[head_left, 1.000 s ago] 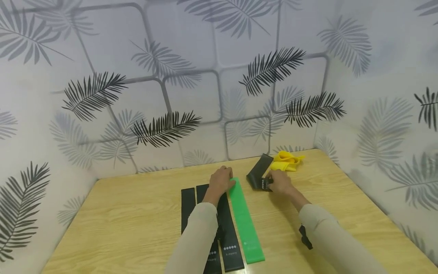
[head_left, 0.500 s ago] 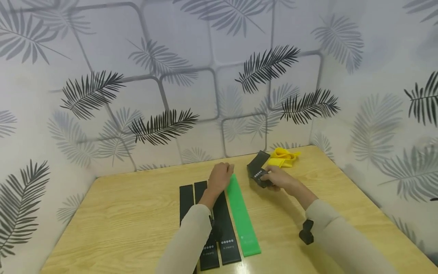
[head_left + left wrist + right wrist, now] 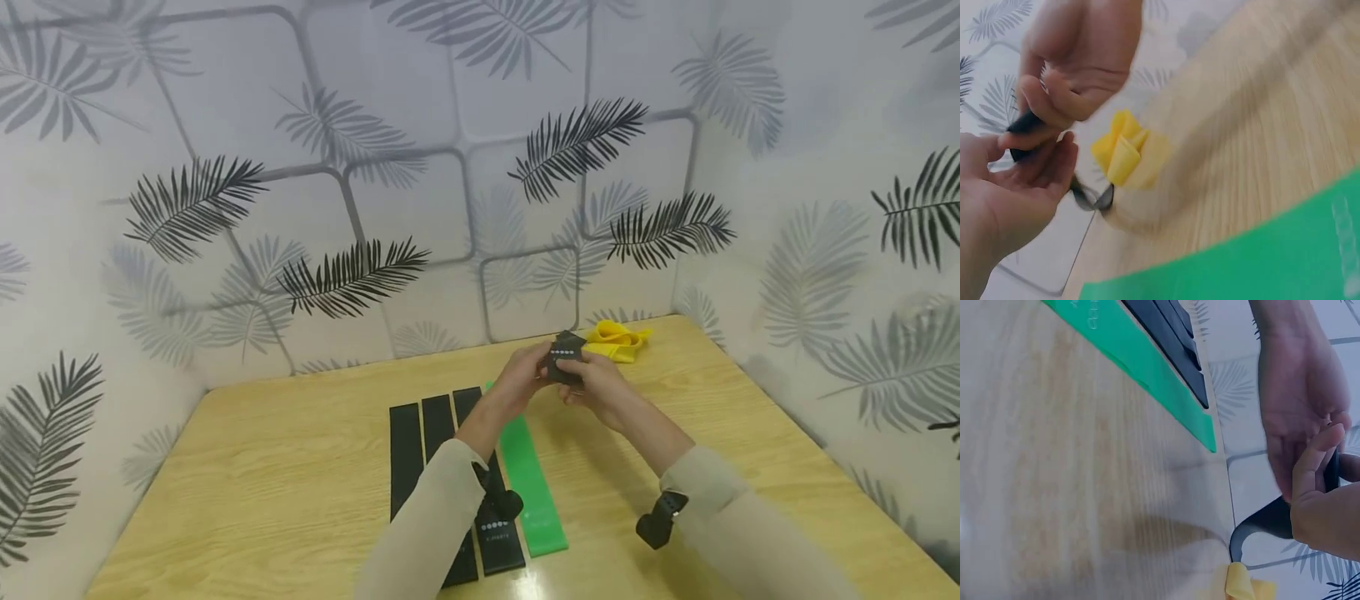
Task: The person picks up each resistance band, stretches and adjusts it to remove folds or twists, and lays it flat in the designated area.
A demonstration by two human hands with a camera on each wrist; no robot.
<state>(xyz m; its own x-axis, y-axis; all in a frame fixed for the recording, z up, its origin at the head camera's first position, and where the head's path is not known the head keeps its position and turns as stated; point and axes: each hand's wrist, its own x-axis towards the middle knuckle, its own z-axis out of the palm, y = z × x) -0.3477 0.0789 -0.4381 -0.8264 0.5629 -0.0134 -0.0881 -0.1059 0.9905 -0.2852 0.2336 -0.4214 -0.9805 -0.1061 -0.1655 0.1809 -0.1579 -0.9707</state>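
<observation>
**Black band (image 3: 562,376) in a two-sided grip**

Seen from the head camera, the black band is held above the wooden table (image 3: 285,467), at about 1 o'clock from the middle of the tabletop. The left hand (image 3: 522,377) closes on its 9 o'clock edge, thumb and fingers drawn together; the right hand (image 3: 600,385) pinches it from the 3 o'clock side, thumb across the face below a row of pale dots. The right wrist view shows a loose length trailing from the grip toward the yellow band (image 3: 618,340); whether it touches is unclear. The crumpled yellow band lies at 2 o'clock from the held one. At 6 to 7 o'clock lies a flat green strip (image 3: 534,483); at 8 o'clock, three black strips (image 3: 406,446) lie side by side, partly covered by the left sleeve (image 3: 423,529).
</observation>
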